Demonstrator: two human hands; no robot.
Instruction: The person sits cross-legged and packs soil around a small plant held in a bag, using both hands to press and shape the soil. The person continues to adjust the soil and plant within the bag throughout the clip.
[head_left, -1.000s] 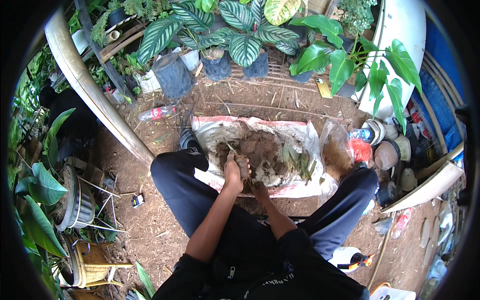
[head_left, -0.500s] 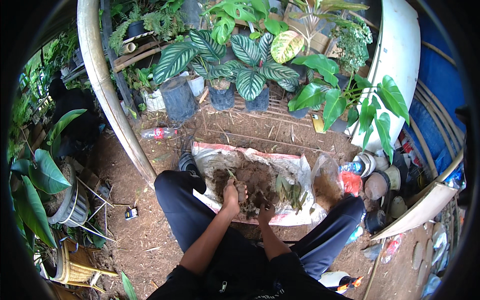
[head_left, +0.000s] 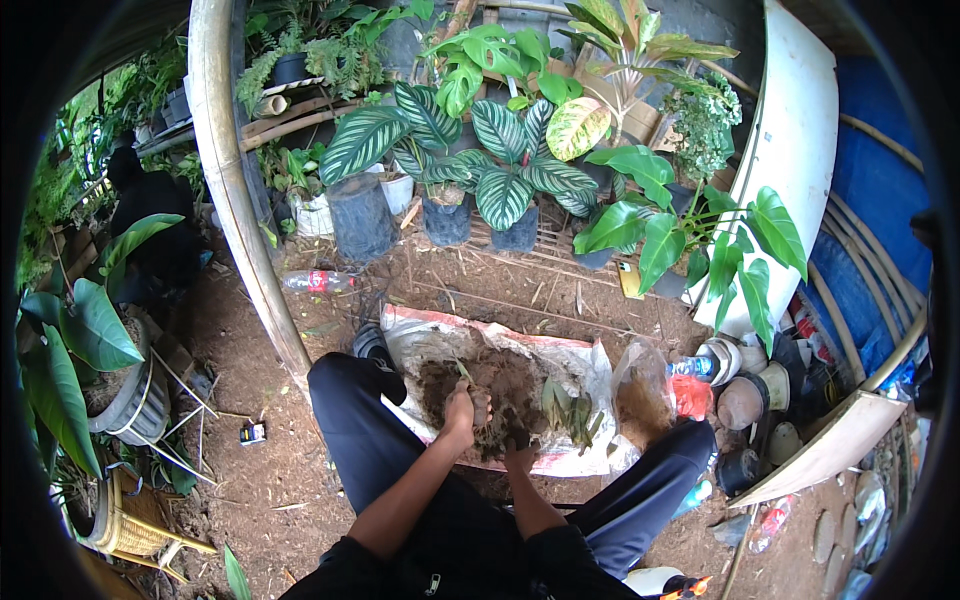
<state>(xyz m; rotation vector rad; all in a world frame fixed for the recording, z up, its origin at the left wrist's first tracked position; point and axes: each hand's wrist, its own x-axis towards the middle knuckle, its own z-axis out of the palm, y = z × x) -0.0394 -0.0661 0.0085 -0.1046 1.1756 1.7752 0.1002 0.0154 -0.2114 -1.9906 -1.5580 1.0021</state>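
A white sack (head_left: 560,346) with reddish edges is spread flat between my legs, bearing a heap of dark brown soil (head_left: 505,375). My left hand (head_left: 460,412) is closed around a small plant (head_left: 463,371); a short green leaf pokes out above the fist, and soil clings by the fingers. Close beside it on the right, my right hand (head_left: 519,457) reaches into the near edge of the soil. Its fingertips merge with a dark clump, so their grip is hidden. Limp, dull green leaves (head_left: 567,412) lie on the sack, right of the soil.
A clear bag of brown material (head_left: 642,400) stands right of the sack, by stacked pots (head_left: 742,402). Potted striped-leaf plants (head_left: 505,190) line the back. A bamboo post (head_left: 222,150) rises at left; a plastic bottle (head_left: 318,282) lies near it. Another person (head_left: 150,225) crouches far left.
The view has tilted and shifted slightly. My right hand has drawn a little nearer to me and left along the soil. My left hand keeps its hold on the plant.
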